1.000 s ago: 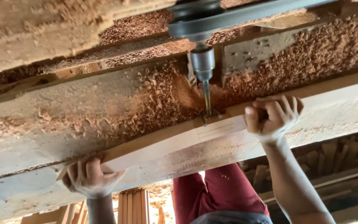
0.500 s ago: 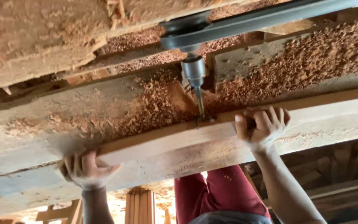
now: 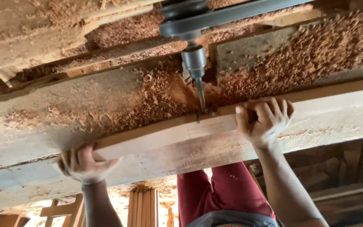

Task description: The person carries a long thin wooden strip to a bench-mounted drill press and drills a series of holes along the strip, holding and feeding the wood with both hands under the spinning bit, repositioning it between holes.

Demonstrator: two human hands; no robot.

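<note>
A sawdust-covered surface (image 3: 64,113) carries a long wooden plank (image 3: 160,136) lying across it. The drill bit (image 3: 200,94) meets the plank's far edge. The left hand (image 3: 82,164) wraps the plank's near end in a closed grip; the right hand (image 3: 263,117) clasps it just beside the bit.
</note>
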